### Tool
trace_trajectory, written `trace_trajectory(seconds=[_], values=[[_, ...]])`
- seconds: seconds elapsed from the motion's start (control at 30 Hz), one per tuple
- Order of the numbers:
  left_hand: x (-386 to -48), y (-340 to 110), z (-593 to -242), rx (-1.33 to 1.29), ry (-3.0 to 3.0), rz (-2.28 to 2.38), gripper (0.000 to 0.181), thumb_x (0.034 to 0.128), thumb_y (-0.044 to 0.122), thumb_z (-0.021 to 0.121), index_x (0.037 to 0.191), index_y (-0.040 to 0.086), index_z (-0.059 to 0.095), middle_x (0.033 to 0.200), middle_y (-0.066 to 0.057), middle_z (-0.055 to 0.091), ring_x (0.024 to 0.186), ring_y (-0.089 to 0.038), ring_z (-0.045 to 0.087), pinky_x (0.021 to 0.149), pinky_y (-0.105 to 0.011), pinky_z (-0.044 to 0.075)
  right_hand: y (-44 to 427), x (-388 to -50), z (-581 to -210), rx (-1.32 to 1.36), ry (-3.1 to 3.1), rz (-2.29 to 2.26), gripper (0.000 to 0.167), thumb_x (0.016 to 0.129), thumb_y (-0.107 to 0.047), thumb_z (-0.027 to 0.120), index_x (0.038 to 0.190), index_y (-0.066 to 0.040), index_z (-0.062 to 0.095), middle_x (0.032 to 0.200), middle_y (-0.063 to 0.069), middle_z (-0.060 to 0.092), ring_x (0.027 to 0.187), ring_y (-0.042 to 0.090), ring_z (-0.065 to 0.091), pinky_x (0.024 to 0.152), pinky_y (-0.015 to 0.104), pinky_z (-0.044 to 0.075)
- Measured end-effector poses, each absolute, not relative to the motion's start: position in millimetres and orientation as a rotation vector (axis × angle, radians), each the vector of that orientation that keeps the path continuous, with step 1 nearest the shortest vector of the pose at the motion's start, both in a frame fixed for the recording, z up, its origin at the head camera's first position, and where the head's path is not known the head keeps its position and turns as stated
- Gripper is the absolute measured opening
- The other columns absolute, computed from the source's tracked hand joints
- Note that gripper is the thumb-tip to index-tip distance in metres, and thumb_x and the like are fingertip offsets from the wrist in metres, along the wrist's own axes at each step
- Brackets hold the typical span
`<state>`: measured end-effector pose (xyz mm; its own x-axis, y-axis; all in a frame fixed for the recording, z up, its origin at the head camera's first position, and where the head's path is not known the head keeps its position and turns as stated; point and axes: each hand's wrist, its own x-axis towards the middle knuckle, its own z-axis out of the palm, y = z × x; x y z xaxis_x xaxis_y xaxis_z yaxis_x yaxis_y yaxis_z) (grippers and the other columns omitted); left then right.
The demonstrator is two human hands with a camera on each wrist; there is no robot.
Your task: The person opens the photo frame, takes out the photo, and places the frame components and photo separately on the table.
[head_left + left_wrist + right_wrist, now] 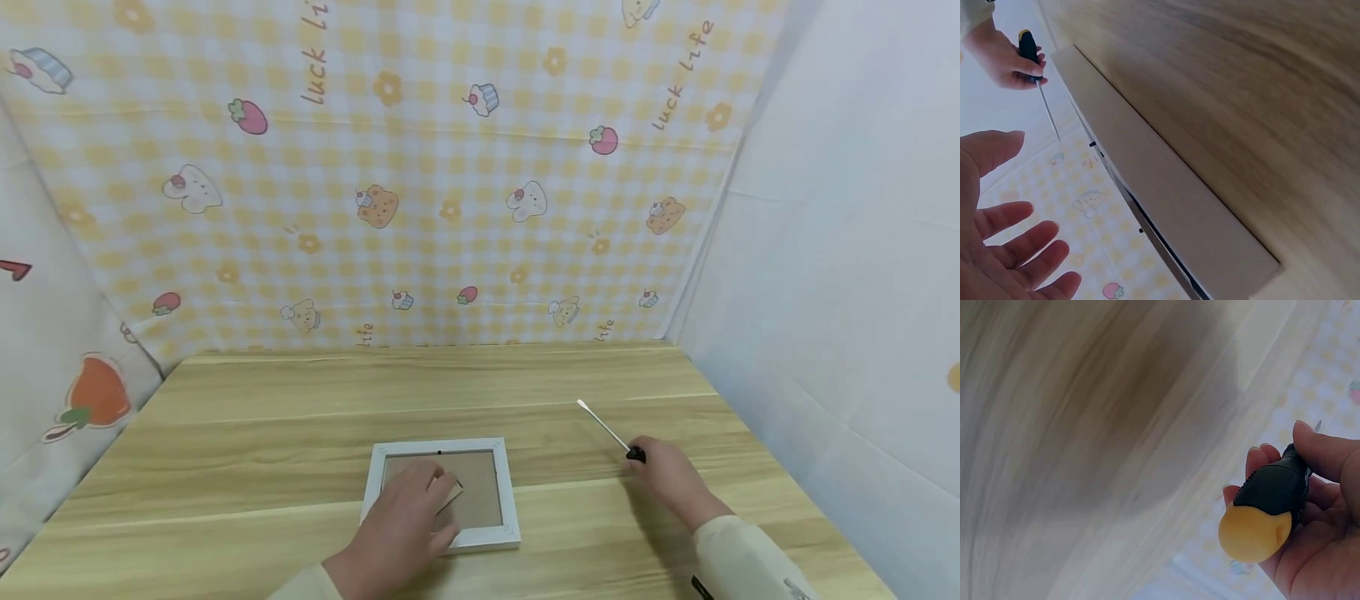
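A white picture frame lies face down on the wooden table, its brown backing board upward. My left hand is over the frame's left part, hiding some of the board. In the left wrist view that hand's fingers are loosely bent and hold nothing. A small raised flap on the board shows beside them. To the right of the frame, my right hand grips a screwdriver by its black and yellow handle. Its metal shaft points away and to the left, above the table.
The wood-grain table reaches back to a yellow checked curtain. White cloth hangs along the right side, and patterned cloth along the left. A small dark item shows near the right sleeve.
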<state>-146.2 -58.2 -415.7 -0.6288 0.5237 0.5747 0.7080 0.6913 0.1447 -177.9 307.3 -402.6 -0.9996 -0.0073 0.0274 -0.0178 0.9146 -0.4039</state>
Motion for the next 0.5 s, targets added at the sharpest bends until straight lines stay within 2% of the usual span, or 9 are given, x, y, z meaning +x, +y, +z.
trace_trajectory(seconds=[0.13,0.33,0.5], values=[[-145,-56,-417,-0.981,-2.404,-0.458,0.04,0.0685,0.024,0.082,0.097,0.011,0.058,0.094,0.001,0.055,0.088,-0.018,0.053,0.075,-0.035,0.047,325,-184,-405,-0.016,-3.065,0.612,0.015,0.09,-0.007,0.065,0.096,0.006,0.061,0.08,0.006,0.062,0.072,0.021,0.053,0.064,0.039,0.046],[-141,-52,-413,-0.988,-2.422,-0.386,0.043,0.0714,0.03,0.081,0.101,0.009,0.058,0.101,-0.003,0.058,0.095,-0.019,0.055,0.081,-0.038,0.048,345,-192,-405,-0.131,-3.092,0.639,0.013,0.092,-0.008,0.061,0.093,0.005,0.06,0.075,0.006,0.055,0.068,0.021,0.047,0.061,0.037,0.041],[-139,-50,-412,-1.008,-2.429,-0.323,0.042,0.0733,0.032,0.079,0.103,0.01,0.058,0.103,-0.004,0.057,0.098,-0.02,0.055,0.084,-0.038,0.048,361,-198,-409,-0.184,-3.098,0.601,0.016,0.091,-0.01,0.061,0.079,-0.001,0.056,0.069,0.005,0.05,0.064,0.02,0.046,0.058,0.034,0.039]])
